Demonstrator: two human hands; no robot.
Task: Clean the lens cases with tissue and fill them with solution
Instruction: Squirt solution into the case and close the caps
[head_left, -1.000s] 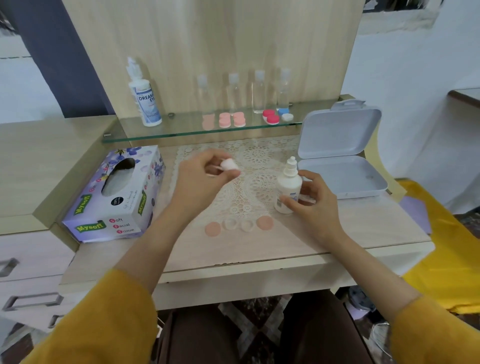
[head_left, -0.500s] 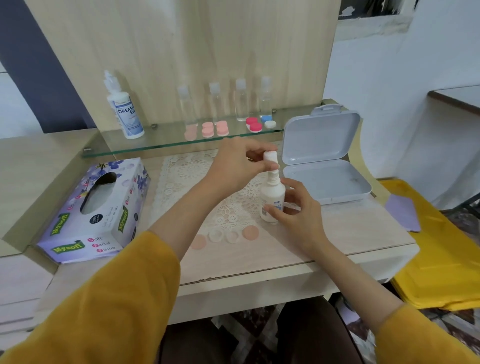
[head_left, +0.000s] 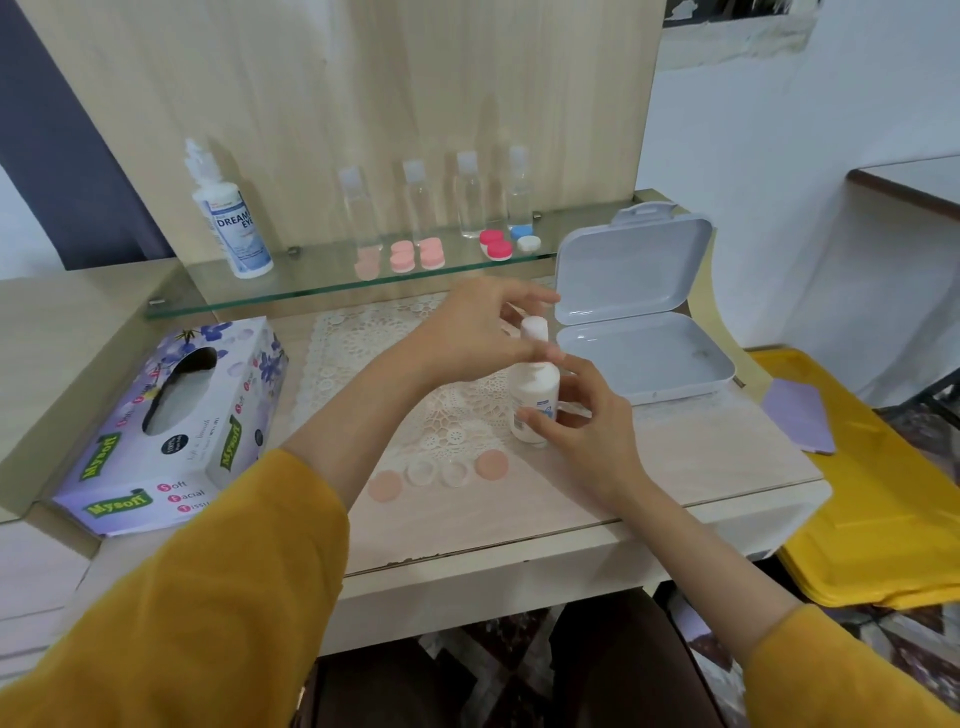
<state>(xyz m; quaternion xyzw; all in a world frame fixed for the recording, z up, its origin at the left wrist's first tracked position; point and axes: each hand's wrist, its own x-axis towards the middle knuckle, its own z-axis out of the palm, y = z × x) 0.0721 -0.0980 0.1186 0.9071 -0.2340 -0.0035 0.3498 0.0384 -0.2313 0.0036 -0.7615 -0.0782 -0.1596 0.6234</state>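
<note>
A small white solution bottle (head_left: 537, 395) stands upright on the lace mat. My right hand (head_left: 587, 421) grips its body from the right. My left hand (head_left: 478, 332) reaches over from the left and pinches the white cap (head_left: 534, 330) on top of the bottle. In front of the bottle lies an open lens case (head_left: 437, 474) with two clear wells, and a pink lid lies at each end: one lid (head_left: 385, 487) on the left, another lid (head_left: 491, 464) on the right. A purple tissue box (head_left: 171, 431) sits at the left.
An open grey plastic box (head_left: 644, 332) stands right of the bottle. The glass shelf (head_left: 322, 288) behind carries a large solution bottle (head_left: 231, 218), several clear small bottles, and pink, red and blue lens cases. A yellow tray (head_left: 878, 519) lies at the far right.
My left hand carried the white cap from the left over to the bottle and now holds it on the bottle's tip. My right hand kept its grip on the bottle.
</note>
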